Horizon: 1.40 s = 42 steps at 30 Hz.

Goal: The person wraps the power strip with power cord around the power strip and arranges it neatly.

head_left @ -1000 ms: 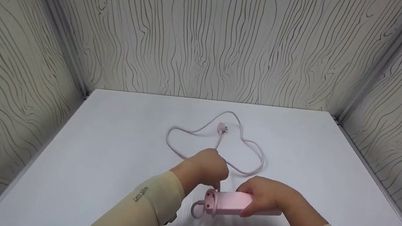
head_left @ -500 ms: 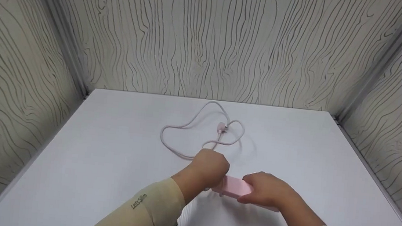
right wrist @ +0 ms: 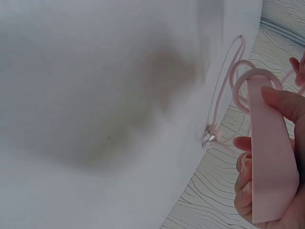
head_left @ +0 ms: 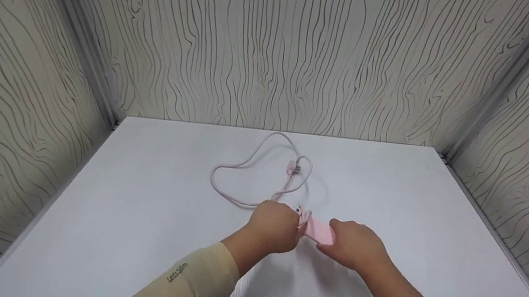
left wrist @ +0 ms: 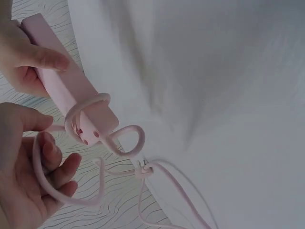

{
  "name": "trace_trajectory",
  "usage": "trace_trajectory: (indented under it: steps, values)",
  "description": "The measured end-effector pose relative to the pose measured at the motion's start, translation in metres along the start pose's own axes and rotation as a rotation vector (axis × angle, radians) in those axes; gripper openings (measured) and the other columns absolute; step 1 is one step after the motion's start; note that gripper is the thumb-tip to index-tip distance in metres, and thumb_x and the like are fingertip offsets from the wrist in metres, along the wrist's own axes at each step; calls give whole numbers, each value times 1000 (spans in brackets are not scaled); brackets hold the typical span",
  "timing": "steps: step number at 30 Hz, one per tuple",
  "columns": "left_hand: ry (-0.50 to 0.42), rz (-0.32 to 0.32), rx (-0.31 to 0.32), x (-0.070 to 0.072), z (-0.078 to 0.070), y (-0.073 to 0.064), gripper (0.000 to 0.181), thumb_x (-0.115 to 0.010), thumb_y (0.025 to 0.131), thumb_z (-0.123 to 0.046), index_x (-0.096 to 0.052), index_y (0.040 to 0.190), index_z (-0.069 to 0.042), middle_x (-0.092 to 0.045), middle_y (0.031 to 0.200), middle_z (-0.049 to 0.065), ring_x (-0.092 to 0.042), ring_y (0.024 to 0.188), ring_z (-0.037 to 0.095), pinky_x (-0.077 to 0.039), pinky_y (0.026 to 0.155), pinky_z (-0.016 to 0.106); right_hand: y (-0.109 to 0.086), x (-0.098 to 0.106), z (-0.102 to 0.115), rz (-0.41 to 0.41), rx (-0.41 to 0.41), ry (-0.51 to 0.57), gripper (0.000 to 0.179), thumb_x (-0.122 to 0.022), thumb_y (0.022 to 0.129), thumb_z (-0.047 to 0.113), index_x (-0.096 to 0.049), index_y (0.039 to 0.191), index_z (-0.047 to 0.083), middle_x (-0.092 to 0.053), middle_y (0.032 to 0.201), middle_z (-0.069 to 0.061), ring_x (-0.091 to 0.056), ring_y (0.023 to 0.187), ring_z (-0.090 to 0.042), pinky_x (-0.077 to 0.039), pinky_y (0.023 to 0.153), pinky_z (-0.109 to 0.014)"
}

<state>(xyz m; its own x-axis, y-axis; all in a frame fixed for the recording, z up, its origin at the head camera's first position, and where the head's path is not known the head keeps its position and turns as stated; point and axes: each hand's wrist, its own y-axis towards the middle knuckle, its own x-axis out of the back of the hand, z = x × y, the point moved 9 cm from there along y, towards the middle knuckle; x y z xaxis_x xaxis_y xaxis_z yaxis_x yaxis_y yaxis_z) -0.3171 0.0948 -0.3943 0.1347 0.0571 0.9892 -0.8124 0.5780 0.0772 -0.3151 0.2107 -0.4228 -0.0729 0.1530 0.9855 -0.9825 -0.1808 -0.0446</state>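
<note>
A pink power strip (head_left: 320, 230) is held up over the table in my right hand (head_left: 357, 245). In the right wrist view, thumb and fingers wrap the long body of the strip (right wrist: 271, 162). Its pale pink cord (left wrist: 88, 102) loops once around the strip's end, and a second small loop juts out where it leaves that end. My left hand (head_left: 275, 227) is right beside the end; in the left wrist view, thumb and forefinger pinch the cord, which bows across the curled fingers. The plug (head_left: 292, 167) lies farther back, prongs to the right.
The remaining cord (head_left: 213, 175) spreads in loose loops on the white table (head_left: 142, 204), around and across the plug. Walls with a wood-line pattern (head_left: 273, 62) stand at the back and on both sides.
The strip has risen and turned, its corded end now pointing away toward the back. Both hands have moved slightly back with it. The cord's right-hand loop on the table has shrunk and shifted left.
</note>
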Motion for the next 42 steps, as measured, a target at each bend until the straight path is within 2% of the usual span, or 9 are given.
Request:
trace_trajectory:
  steps: [4,10,16,19,25,29,32,39,42]
  values:
    - [-48,16,-64,-8,-7,-3,24,-49,89,-33,-65,83,-16,-54,61,-2,-48,53,14,-41,49,29,0,-1,-10,-7,-48,-20,46,-67,74,42,-59,102,7,-60,73,-3,-48,59,-18,-42,55,-39]
    - [-92,-38,-143,-13,-15,-6,20,-48,93,-31,-61,93,-16,-58,68,-3,-52,56,13,-44,54,27,1,-3,-16,-23,-79,-30,52,-66,76,43,-58,108,3,-61,75,-6,-47,57,-19,-41,52,-38]
    - [-176,-88,-157,-11,-15,-9,20,-45,95,-31,-58,93,-16,-57,68,-4,-52,59,12,-45,56,27,2,2,-18,-62,-86,-27,53,-64,78,44,-56,110,2,-59,71,-6,-46,55,-19,-39,49,-37]
    - [-266,-88,-142,-13,-11,-11,21,-44,96,-32,-56,90,-16,-53,65,-6,-49,59,11,-42,56,26,3,5,-19,-66,-96,15,58,-63,78,47,-55,115,2,-60,76,-6,-48,59,-19,-41,52,-37]
    - [-471,-86,-120,-24,1,-13,26,-41,97,-35,-50,80,-16,-40,61,-7,-42,58,10,-37,56,24,4,13,-20,-103,-111,128,44,-64,78,48,-57,103,13,-53,68,0,-47,60,-17,-37,51,-32]
    - [-642,-45,-148,-34,3,-13,25,-40,97,-34,-52,83,-17,-43,64,-8,-44,60,8,-39,58,21,2,18,-18,-122,-91,193,46,-64,77,51,-57,106,16,-56,72,2,-48,63,-17,-37,52,-31]
    - [-717,1,-201,-40,-1,-15,23,-39,98,-33,-55,91,-18,-49,68,-10,-47,64,5,-41,62,19,-1,21,-17,-122,-64,244,46,-65,76,52,-58,107,19,-58,76,3,-49,66,-16,-38,55,-31]
    - [-736,43,-289,-48,-5,-20,31,-38,97,-38,-61,99,-18,-54,71,-12,-50,69,4,-42,67,18,-5,21,-13,-75,28,352,41,-70,72,50,-60,102,25,-60,81,8,-51,70,-13,-41,60,-31]
    - [-710,19,-332,-49,-6,-22,33,-38,96,-39,-63,98,-17,-55,70,-13,-50,68,2,-42,67,17,-6,20,-8,-64,106,373,38,-73,71,46,-60,99,24,-60,80,9,-51,70,-13,-41,61,-31]
